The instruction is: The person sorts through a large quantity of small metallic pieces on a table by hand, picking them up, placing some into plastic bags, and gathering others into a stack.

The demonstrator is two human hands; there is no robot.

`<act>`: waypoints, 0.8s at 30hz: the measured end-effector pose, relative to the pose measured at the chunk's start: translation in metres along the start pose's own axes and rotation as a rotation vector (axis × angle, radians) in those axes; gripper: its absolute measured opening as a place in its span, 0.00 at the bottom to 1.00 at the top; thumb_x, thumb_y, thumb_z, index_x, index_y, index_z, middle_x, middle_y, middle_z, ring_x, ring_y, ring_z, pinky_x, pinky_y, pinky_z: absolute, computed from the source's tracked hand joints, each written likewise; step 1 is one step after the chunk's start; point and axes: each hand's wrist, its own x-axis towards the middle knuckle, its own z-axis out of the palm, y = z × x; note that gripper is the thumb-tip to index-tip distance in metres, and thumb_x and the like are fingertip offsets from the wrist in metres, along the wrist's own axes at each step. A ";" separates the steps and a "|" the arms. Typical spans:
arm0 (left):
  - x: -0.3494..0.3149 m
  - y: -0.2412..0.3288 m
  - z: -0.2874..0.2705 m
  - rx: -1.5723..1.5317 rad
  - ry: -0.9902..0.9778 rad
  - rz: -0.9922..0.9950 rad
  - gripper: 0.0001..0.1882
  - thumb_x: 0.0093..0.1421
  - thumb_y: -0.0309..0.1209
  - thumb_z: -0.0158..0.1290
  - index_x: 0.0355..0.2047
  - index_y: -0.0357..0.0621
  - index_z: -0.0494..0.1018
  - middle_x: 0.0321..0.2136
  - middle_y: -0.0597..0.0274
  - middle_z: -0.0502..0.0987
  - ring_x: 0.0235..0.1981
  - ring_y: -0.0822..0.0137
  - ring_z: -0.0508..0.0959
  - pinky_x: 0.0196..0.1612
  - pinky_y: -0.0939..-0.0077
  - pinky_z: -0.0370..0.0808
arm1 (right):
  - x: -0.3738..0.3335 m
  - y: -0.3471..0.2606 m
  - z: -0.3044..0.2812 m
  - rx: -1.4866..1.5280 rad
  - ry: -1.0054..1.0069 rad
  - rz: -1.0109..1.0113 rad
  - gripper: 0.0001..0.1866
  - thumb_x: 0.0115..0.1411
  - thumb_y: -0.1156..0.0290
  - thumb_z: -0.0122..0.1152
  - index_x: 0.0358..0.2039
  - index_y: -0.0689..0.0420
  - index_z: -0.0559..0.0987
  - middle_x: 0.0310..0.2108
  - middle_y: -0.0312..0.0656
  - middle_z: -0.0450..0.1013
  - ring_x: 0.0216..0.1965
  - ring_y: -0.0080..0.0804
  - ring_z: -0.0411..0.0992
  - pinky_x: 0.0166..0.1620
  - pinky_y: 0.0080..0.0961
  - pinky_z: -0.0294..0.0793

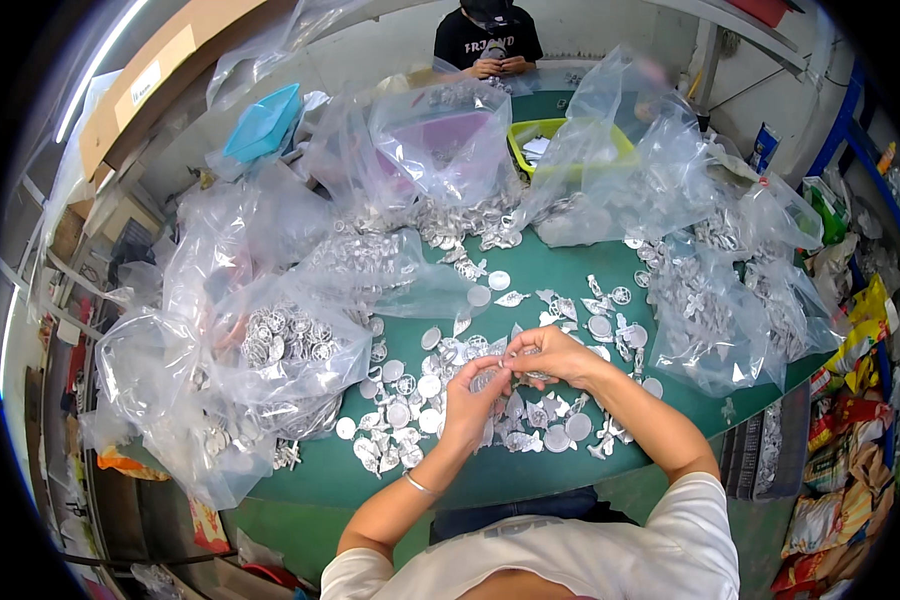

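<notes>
On the left, a clear bag [150,400] bulging with silver rings [282,338] sits on the green surface [560,268]. To its right, loose silver charms [398,413] spread across the near middle. There my left grip [470,395] is narrow, meeting my equally narrow right grip [562,357] on a small silver piece [504,364]; it's mostly covered, so I can't be sure of its shape. I'd judge this one unfinished, with plenty left loose; no finished pile stands out. On the right lie more filled bags [705,335].
</notes>
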 end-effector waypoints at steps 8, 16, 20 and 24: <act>0.028 -0.012 0.025 0.046 0.158 0.123 0.11 0.59 0.25 0.49 0.42 0.39 0.70 0.26 0.65 0.73 0.23 0.77 0.70 0.24 0.86 0.65 | 0.090 -0.060 -0.057 0.371 0.451 -0.331 0.07 0.55 0.67 0.60 0.29 0.56 0.74 0.24 0.33 0.69 0.17 0.19 0.65 0.15 0.14 0.57; 0.024 -0.035 0.028 0.588 0.135 0.516 0.07 0.54 0.19 0.50 0.34 0.36 0.74 0.26 0.58 0.75 0.26 0.70 0.74 0.32 0.80 0.70 | 0.233 -0.157 -0.140 0.543 0.823 -0.480 0.08 0.53 0.69 0.59 0.25 0.60 0.74 0.21 0.36 0.70 0.16 0.25 0.67 0.14 0.18 0.58; 0.029 -0.039 0.032 0.608 0.076 0.546 0.09 0.51 0.16 0.51 0.34 0.35 0.74 0.29 0.54 0.76 0.28 0.64 0.76 0.33 0.77 0.72 | 0.294 -0.208 -0.215 0.438 1.040 -0.643 0.06 0.51 0.72 0.58 0.21 0.60 0.73 0.20 0.37 0.70 0.15 0.27 0.70 0.14 0.21 0.59; 0.028 -0.040 0.032 0.603 0.068 0.505 0.12 0.51 0.14 0.50 0.36 0.36 0.74 0.31 0.52 0.76 0.32 0.59 0.77 0.37 0.75 0.72 | 0.310 -0.230 -0.272 0.138 1.015 -0.621 0.04 0.48 0.73 0.59 0.22 0.59 0.76 0.20 0.37 0.71 0.16 0.27 0.71 0.14 0.20 0.60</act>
